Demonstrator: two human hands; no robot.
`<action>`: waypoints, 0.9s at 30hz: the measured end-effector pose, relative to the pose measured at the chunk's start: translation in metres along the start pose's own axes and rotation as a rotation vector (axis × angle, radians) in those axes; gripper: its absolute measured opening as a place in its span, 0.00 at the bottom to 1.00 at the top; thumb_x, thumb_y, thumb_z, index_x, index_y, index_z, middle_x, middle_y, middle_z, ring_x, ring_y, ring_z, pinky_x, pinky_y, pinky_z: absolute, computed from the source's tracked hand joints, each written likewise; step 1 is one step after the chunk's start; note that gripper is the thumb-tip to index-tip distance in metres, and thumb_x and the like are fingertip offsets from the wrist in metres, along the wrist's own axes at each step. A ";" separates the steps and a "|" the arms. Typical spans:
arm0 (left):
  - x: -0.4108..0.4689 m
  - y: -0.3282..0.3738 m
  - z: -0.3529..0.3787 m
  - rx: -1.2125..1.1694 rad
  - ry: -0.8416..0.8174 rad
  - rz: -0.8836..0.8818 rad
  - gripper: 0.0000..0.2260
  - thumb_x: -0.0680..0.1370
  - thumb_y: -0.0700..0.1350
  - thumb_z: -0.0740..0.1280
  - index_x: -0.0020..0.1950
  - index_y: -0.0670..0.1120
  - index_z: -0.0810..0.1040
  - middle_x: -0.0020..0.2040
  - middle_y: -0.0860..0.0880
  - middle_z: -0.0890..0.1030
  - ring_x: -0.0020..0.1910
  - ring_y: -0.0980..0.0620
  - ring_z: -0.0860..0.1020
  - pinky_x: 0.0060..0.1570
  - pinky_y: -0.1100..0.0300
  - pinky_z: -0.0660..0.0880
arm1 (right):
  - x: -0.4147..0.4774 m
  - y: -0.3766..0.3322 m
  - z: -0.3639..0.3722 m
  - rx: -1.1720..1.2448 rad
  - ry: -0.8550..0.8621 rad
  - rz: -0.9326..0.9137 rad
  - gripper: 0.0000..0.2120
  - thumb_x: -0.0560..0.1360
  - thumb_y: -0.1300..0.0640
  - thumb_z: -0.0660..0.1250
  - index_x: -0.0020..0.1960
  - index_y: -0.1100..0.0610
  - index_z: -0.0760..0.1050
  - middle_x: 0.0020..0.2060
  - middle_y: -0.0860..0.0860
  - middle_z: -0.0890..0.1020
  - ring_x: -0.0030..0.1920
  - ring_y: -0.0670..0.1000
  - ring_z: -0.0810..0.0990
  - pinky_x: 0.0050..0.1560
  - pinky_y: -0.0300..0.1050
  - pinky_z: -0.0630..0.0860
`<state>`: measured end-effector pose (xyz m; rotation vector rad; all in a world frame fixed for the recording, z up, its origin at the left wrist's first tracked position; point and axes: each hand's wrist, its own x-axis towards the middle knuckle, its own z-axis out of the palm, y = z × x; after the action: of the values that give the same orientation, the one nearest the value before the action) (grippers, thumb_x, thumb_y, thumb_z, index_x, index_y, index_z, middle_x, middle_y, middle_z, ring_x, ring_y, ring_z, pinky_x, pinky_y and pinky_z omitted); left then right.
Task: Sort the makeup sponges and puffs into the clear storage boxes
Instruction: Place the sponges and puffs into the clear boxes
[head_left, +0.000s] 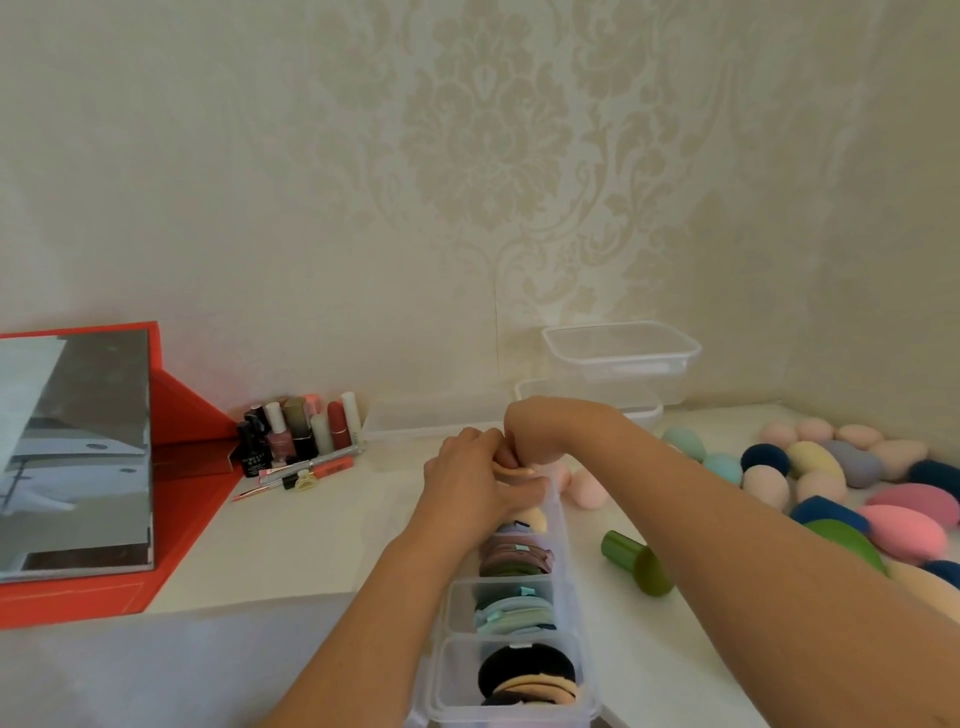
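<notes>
Peach-coloured, the flat puff (511, 470) sits pinched between your two hands over the far end of the long divided box (566, 613). Your left hand (470, 478) curls closed around it from below; your right hand (535, 434) grips it from above (fingers bent tight). Nearer you than your hands, the compartments hold stacked puffs. Right of your right hand, loose sponges (852, 483) lie on the counter (322, 530).

Cream damask wallpaper (478, 156) covers the walls, which meet in a corner at the right. A white counter (311, 535) runs below in soft, even light.
</notes>
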<state>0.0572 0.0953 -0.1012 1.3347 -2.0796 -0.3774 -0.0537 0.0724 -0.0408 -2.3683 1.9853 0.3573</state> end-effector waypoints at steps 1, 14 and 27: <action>0.000 0.000 0.000 -0.008 -0.002 0.003 0.13 0.67 0.57 0.71 0.39 0.51 0.72 0.41 0.55 0.72 0.46 0.51 0.71 0.49 0.55 0.69 | 0.000 0.000 0.001 0.008 -0.009 -0.006 0.15 0.77 0.63 0.57 0.32 0.58 0.66 0.29 0.51 0.68 0.29 0.48 0.64 0.29 0.38 0.61; 0.006 -0.006 0.002 -0.001 -0.104 -0.092 0.19 0.64 0.64 0.67 0.45 0.53 0.73 0.44 0.54 0.76 0.48 0.50 0.75 0.49 0.53 0.73 | -0.071 0.038 -0.013 0.490 0.160 -0.101 0.08 0.73 0.60 0.66 0.49 0.53 0.82 0.40 0.45 0.83 0.38 0.42 0.79 0.43 0.37 0.74; 0.001 -0.002 0.001 0.133 -0.102 -0.013 0.12 0.73 0.58 0.66 0.39 0.50 0.76 0.37 0.52 0.79 0.39 0.50 0.76 0.41 0.55 0.70 | -0.197 0.072 0.045 0.186 -0.266 0.044 0.29 0.62 0.43 0.77 0.59 0.40 0.69 0.55 0.39 0.74 0.54 0.47 0.75 0.55 0.45 0.73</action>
<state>0.0581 0.0931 -0.1026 1.4334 -2.2150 -0.3236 -0.1622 0.2573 -0.0371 -2.0488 1.8633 0.4422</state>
